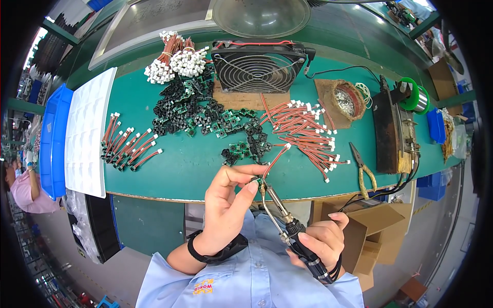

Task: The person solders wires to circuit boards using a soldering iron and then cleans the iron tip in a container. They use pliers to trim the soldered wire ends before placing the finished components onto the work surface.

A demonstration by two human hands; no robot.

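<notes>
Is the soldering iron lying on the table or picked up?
Picked up: the right hand grips the soldering iron by its black handle, and its metal end points toward the left hand.

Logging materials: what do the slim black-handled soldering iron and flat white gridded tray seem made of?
Soldering iron: shiny metal barrel, by its bright highlights; black, softly glossy grip, probably plastic. Gridded tray: matte, likely moulded plastic, judging by its shallow pockets.
</notes>
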